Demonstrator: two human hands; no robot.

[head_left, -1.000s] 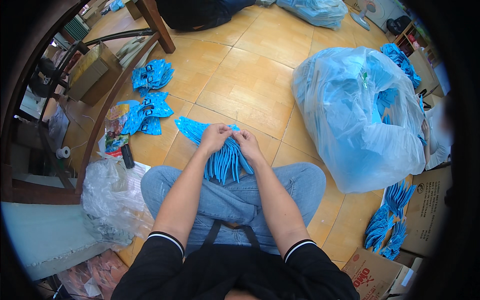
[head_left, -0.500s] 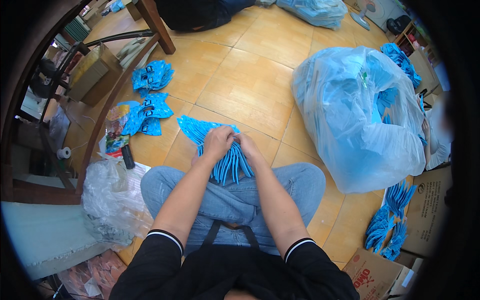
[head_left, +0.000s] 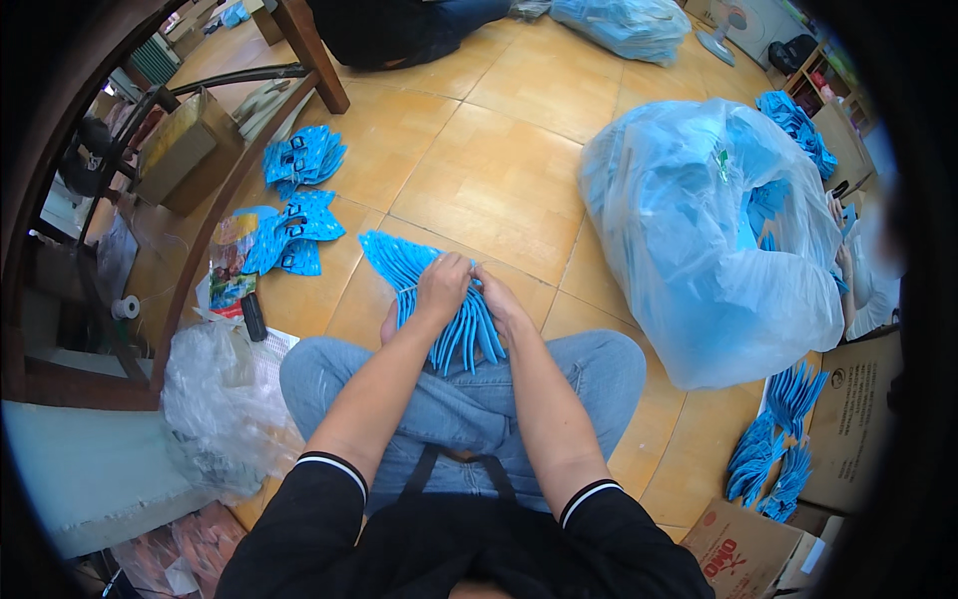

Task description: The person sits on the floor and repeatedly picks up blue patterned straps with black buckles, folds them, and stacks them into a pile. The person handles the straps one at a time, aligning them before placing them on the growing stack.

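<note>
A fanned bundle of thin blue pieces [head_left: 392,262] rests over my crossed legs, narrow in the middle and spread at both ends. A pale band crosses its waist. My left hand [head_left: 442,292] is closed on top of the bundle, fingertips pinched together. Close beside it, my right hand [head_left: 499,302] is also pinched, its fingertips nearly touching the left ones. Whatever lies between the fingertips is too small to name. Part of a bare foot [head_left: 388,324] shows at the bundle's left edge.
Blue bundles [head_left: 299,230] lie at left, beside a black object [head_left: 253,316] and crumpled clear plastic [head_left: 215,389]. To the right stands a big clear bag [head_left: 689,299] of blue pieces; another person's arm [head_left: 848,275] is behind it. More bundles [head_left: 755,459] and cartons [head_left: 738,549] sit lower right.
My hands have drawn closer together at the bundle's middle. A thin pale strand seen by the right fingers earlier is no longer distinct. The bundle has shifted slightly.
</note>
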